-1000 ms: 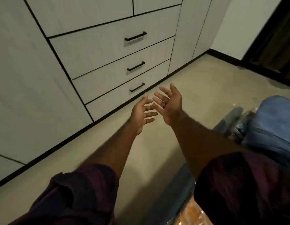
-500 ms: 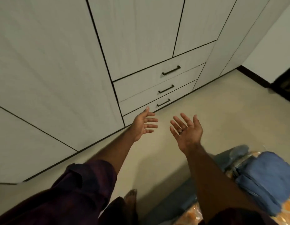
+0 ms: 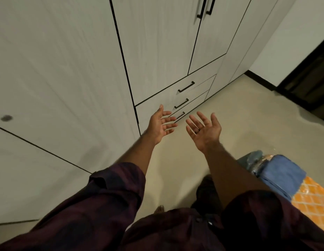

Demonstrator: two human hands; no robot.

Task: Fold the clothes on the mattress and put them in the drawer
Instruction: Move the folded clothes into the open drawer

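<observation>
Both empty, my left hand (image 3: 160, 126) and right hand (image 3: 204, 131) hover apart, palms up. Three shut drawers (image 3: 191, 96) lie beyond them, the lowest partly behind my left hand. Blue clothes (image 3: 282, 176) lie behind my right hand on the mattress (image 3: 315, 203), which is cut off at the edge of view.

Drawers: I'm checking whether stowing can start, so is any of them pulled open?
No, all three drawers sit shut, flush with the wardrobe front.
</observation>
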